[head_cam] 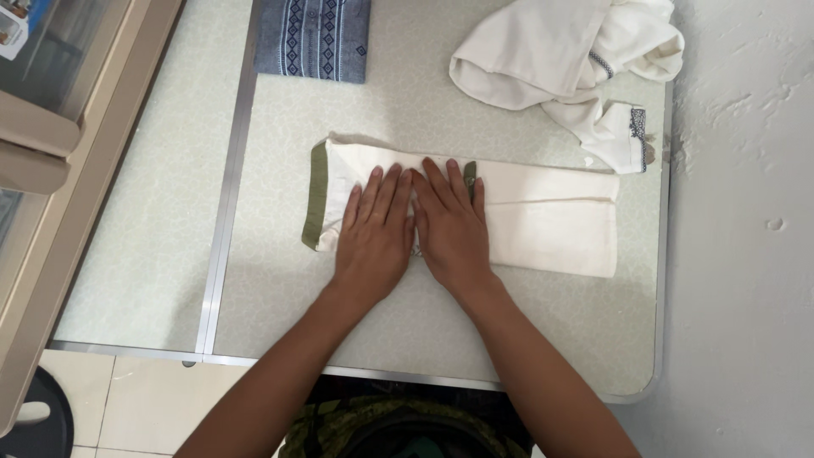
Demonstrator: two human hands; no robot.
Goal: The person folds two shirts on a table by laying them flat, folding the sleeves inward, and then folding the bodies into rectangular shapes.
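Note:
A cream garment (pixel 551 220) with an olive-green band on its left end lies folded into a long strip across the table (pixel 153 237). My left hand (pixel 373 233) and my right hand (pixel 449 225) rest flat on it side by side, palms down, fingers spread and pointing away from me. Both press on the left half of the strip and grip nothing. A small olive tab shows just past my right fingertips.
A folded blue patterned cloth (pixel 314 38) lies at the far edge. A crumpled white garment (pixel 577 64) with dark trim sits at the far right. A metal seam (pixel 225 203) runs down the table's left part. A wall stands close on the right.

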